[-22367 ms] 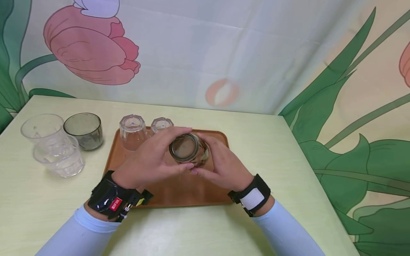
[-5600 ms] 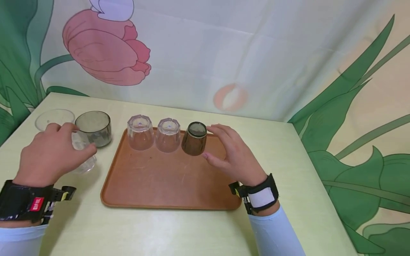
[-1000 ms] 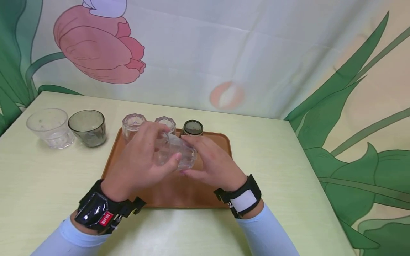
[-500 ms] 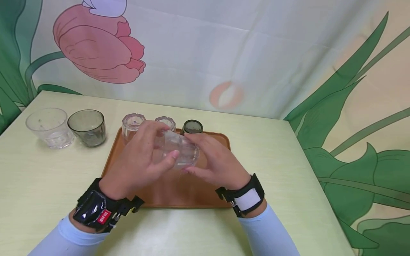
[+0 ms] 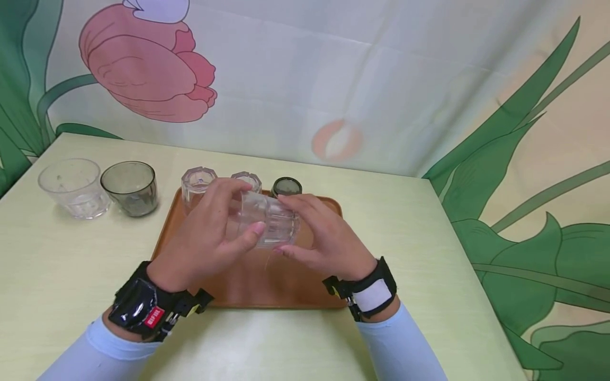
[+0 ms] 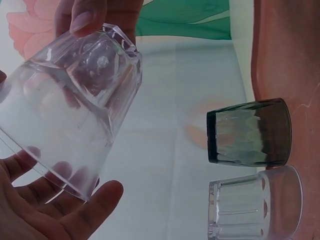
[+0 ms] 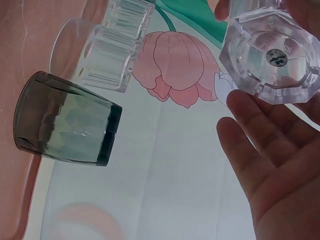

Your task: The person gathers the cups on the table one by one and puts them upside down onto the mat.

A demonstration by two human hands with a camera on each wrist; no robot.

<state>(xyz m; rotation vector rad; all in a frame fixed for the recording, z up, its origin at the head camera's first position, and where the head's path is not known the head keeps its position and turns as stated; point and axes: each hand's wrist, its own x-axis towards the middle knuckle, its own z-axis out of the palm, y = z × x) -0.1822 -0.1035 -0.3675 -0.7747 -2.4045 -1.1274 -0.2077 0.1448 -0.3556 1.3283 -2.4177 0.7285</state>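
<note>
A clear drinking glass (image 5: 272, 214) lies tipped on its side in the air over the brown tray (image 5: 271, 291), held between both hands. My left hand (image 5: 202, 235) grips it around the rim end, fingers along the far side and thumb on the near side. At the base end, my right hand (image 5: 329, 238) pinches it between thumb and fingers. The right wrist view shows its faceted base (image 7: 275, 57) with a small round label. Behind the hands, two clear glasses (image 5: 193, 191) and a smoky grey glass (image 5: 287, 186) stand upside down in a row along the tray's back edge.
On the table to the left of the tray, a wide clear glass (image 5: 73, 188) and a wide smoky glass (image 5: 129, 189) stand upright side by side. A floral-printed curtain (image 5: 267, 95) hangs behind the pale table (image 5: 391, 238).
The smoky glass held earliest now stands upside down on the tray. The left hand has brought a clear glass from the left table; over the last second it turns slightly and shifts right.
</note>
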